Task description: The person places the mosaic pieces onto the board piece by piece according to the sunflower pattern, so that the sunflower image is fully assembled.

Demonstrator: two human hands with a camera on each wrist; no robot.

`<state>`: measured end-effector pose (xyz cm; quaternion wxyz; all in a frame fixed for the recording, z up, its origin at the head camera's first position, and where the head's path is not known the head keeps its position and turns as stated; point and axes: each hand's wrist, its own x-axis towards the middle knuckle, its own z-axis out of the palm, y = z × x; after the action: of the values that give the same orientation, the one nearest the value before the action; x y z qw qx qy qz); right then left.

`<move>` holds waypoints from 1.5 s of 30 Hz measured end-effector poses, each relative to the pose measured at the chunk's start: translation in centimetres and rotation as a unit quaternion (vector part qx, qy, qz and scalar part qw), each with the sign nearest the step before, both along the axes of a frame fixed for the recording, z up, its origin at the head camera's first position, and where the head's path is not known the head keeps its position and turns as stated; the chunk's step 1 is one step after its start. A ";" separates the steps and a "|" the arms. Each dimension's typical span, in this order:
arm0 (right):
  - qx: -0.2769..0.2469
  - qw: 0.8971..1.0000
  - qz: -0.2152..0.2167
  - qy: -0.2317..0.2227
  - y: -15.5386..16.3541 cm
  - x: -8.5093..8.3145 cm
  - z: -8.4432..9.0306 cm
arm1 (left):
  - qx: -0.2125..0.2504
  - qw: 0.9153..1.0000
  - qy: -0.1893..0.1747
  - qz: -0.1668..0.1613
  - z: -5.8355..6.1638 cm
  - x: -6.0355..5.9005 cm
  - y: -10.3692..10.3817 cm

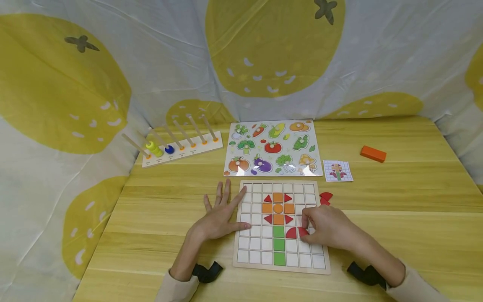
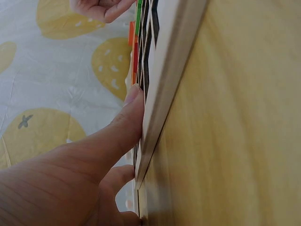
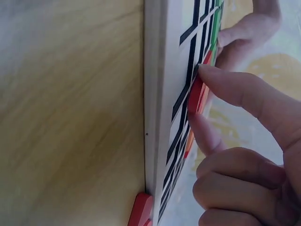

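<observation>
A wooden grid board [image 1: 260, 256] lies flat on the table, bearing a flower-like pattern of orange, red and green pieces. My left hand [image 1: 218, 218] rests spread at its left side, thumb and index finger on the board's edge. With thumb and index finger my right hand [image 1: 330, 226] pinches a red quarter-circle piece [image 3: 196, 95] at the board's surface, right of another red quarter-circle [image 1: 291, 233]. That one sits in the cell beside the green squares [image 1: 279, 244]. Loose red pieces [image 1: 326, 196] lie off the board's right edge, partly behind my right hand.
Behind the board lies a vegetable knob puzzle [image 1: 273, 147]. A small pattern card [image 1: 338, 171] is at its right, and an orange block [image 1: 373, 153] farther right. At the back left stands a peg counting stand [image 1: 183, 149] with yellow and blue beads.
</observation>
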<state>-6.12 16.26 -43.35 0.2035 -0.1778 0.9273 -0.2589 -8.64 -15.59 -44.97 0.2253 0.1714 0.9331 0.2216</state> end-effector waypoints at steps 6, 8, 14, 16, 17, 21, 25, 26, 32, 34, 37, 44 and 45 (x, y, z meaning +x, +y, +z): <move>-0.040 0.999 0.002 -0.021 0.5 -0.4 0.0 | -0.002 1.000 -0.001 -0.003 -0.1 -0.1 0.0; -0.078 0.996 0.014 -0.039 1.0 -0.8 -0.1 | -0.002 1.000 -0.001 -0.003 -0.1 -0.1 0.0; -0.142 0.986 0.038 -0.084 1.6 -1.5 -0.5 | -0.001 1.000 -0.005 -0.004 -0.2 -0.1 -0.1; -0.146 0.985 0.033 -0.088 1.6 -1.6 -0.6 | 0.000 1.000 -0.005 -0.004 -0.2 -0.1 -0.1; -0.147 0.985 0.031 -0.089 1.6 -1.6 -0.6 | 0.000 1.000 -0.005 -0.005 -0.1 -0.1 -0.1; -0.143 0.985 0.023 -0.089 1.6 -1.6 -0.7 | 0.001 1.000 -0.004 -0.004 -0.1 -0.1 -0.1; -0.137 0.987 0.021 -0.087 1.7 -1.7 -0.7 | 0.004 1.000 -0.005 -0.002 -0.1 -0.1 0.0; -0.138 0.986 0.022 -0.087 1.7 -1.8 -0.8 | 0.003 1.000 -0.006 -0.002 -0.1 -0.1 0.0; -0.143 0.986 0.027 -0.083 1.8 -1.9 -0.9 | 0.003 1.000 -0.005 -0.001 0.0 -0.1 0.0; -0.144 0.986 0.027 -0.080 1.8 -1.9 -0.8 | 0.004 1.000 -0.003 -0.001 0.1 -0.1 0.0; -0.150 0.985 0.029 -0.084 1.6 -1.8 -0.9 | 0.005 1.000 -0.003 -0.002 0.2 0.0 0.0; -0.164 0.981 0.035 -0.096 1.6 -1.7 -1.2 | 0.003 1.000 -0.002 -0.003 0.3 0.0 0.1; -0.167 0.980 0.037 -0.098 1.7 -1.8 -1.2 | 0.003 1.000 -0.003 -0.003 0.3 0.0 0.1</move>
<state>-7.89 17.93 -44.54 0.2703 -0.2174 0.8396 -0.4181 -8.60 -15.54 -44.65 0.2281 0.1744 0.9314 0.2239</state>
